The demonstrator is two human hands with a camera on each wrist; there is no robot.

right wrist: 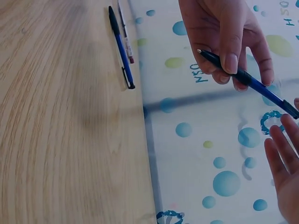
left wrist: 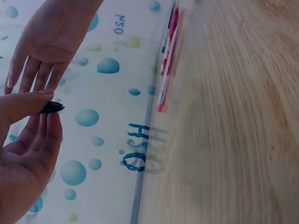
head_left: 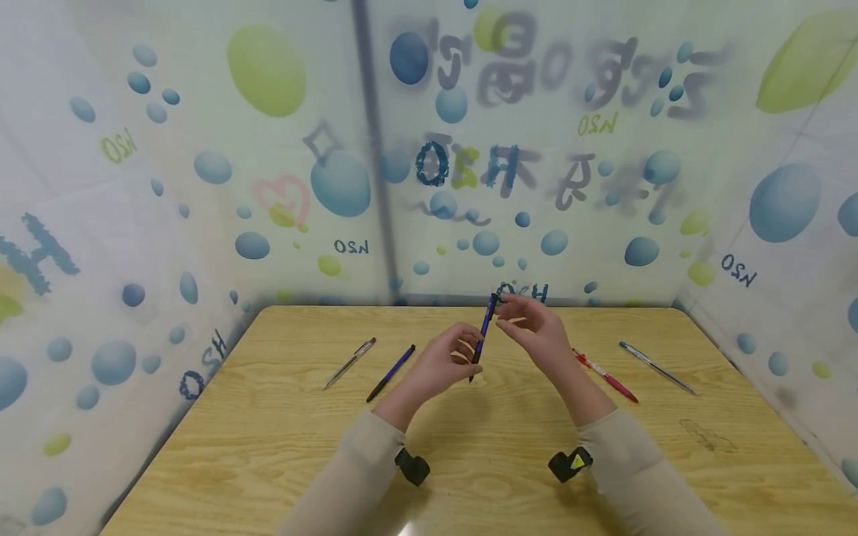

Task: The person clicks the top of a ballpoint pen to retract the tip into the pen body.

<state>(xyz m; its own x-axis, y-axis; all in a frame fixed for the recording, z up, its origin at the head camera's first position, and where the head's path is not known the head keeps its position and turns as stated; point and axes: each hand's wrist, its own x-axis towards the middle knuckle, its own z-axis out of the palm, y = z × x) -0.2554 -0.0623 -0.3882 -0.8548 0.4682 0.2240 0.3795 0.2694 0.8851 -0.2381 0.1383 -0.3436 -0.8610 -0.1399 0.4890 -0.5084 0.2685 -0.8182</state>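
Above the middle of the table, the left hand [head_left: 442,361] pinches a blue ballpoint pen [head_left: 484,333] by its black grip, between thumb and fingers. The pen stands tilted, its tip down and its clip end up. In the right wrist view the whole blue pen [right wrist: 259,87] shows, with the thumb of the left hand [right wrist: 229,37] across the grip. Only its black tip [left wrist: 55,108] emerges in the left wrist view. Beside the clip end is the right hand [head_left: 536,331], fingers extended and thumb apart; whether a fingertip touches the pen is unclear.
Left on the wooden table [head_left: 268,447] lie a clear pen [head_left: 350,363] and another blue pen [head_left: 391,374]. To the right are red pens [head_left: 606,376], close together, and a clear blue-capped pen [head_left: 657,368]. A printed curtain [head_left: 302,275] borders the table's back and sides.
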